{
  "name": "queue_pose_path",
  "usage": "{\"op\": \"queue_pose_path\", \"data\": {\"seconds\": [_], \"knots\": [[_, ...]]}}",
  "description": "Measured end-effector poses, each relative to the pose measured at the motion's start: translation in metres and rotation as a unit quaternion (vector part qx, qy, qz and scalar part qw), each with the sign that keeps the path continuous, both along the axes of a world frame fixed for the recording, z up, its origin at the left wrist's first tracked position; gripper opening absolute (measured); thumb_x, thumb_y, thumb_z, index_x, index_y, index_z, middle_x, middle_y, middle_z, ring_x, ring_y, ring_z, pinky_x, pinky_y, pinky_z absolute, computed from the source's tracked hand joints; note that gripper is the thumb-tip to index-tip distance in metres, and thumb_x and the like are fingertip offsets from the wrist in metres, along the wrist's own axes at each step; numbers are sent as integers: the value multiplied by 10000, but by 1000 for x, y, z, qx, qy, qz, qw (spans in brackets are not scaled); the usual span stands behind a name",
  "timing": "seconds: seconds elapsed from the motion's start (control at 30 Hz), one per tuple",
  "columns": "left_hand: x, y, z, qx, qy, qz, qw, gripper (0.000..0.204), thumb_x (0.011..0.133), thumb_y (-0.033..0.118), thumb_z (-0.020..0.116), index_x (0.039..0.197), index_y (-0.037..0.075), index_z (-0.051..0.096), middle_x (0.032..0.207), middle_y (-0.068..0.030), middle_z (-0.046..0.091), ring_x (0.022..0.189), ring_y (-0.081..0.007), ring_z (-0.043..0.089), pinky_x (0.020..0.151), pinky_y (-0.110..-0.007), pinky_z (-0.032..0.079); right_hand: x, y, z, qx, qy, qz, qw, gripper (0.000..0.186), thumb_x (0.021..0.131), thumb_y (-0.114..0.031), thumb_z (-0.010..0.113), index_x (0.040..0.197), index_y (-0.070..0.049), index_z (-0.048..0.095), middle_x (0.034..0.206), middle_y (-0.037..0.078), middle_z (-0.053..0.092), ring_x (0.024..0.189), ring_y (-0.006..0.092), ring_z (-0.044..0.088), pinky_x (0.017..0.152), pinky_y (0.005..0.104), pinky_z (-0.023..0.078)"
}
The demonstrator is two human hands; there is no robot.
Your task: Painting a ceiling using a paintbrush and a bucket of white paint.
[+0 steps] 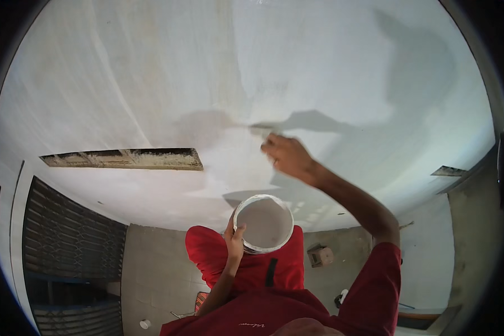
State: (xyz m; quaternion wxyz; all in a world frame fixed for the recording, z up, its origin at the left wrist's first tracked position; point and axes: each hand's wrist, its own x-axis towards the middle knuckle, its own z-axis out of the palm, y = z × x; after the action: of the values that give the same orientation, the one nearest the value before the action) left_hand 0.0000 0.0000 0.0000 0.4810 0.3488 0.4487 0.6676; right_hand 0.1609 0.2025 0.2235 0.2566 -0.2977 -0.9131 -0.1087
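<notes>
Left grip (235,242), lower centre: pinching the side of the bucket (274,247), mouth upward, presumably against spilling. Right grip (288,158), centre: pinching a pale tool (260,130) (blurred) at the wall (319,67), apparently for control.

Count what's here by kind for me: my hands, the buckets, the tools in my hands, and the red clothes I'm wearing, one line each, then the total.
Hands: 2 (left hand, right hand)
Buckets: 1 (white bucket)
Tools: 1 (flat tool, partly hidden)
Red clothes: 2 (shirt, trousers)
Total: 6
</notes>
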Motion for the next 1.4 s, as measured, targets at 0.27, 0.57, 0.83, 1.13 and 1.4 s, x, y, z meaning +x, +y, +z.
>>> {"op": "queue_pose_path", "data": {"seconds": [0.27, 0.57, 0.83, 1.13, 1.4], "knots": [[2, -1, -31, -69, 2, 13, 998, 563, 865, 14, 544, 1417, -11, 435, 1369, -121, 517, 1269, -196, 462, 1064, -322, 347, 25, -46, 170, 218, 155, 18, 963, 377, 685, 127, 608, 1021, -40, 648, 1060, 129, 630, 860, 300, 657, 683, 386, 546], [-1, -4, 8, 6, -65, -20, 998, 566, 853, -9, 505, 1410, -51, 416, 1388, -142, 507, 1281, -220, 472, 1098, -339, 325, 12, -20, 12, 190, -74, -47, 978, 260, 712, -96, 658, 963, -69, 594, 1148, 171, 563, 888, 250, 633, 728, 336, 559], [4, -3, 10, 0, -12, -4, 1000, 575, 835, 37, 496, 1397, -61, 430, 1350, -149, 529, 1253, -229, 488, 1080, -345, 341, 27, -19, -37, -73, -29, 7, 997, 222, 714, -23, 630, 922, -100, 630, 887, 78, 580, 873, 278, 612, 712, 408, 521], [3, 8, 6, 39, -25, 16, 999, 563, 856, 80, 492, 1396, -66, 429, 1347, -141, 529, 1269, -226, 469, 1091, -348, 324, 20, -25, 147, 239, 94, 18, 966, 271, 691, 18, 688, 932, -100, 651, 970, 60, 583, 822, 219, 640, 621, 322, 558], [4, -4, 16, 4, -28, 9, 1000, 586, 848, 77, 481, 1412, -66, 409, 1352, -154, 529, 1272, -225, 473, 1091, -347, 322, 18, -11, 103, 293, -15, -44, 955, 192, 692, -66, 659, 876, -49, 608, 1151, 179, 551, 834, 251, 600, 708, 335, 563]]}}
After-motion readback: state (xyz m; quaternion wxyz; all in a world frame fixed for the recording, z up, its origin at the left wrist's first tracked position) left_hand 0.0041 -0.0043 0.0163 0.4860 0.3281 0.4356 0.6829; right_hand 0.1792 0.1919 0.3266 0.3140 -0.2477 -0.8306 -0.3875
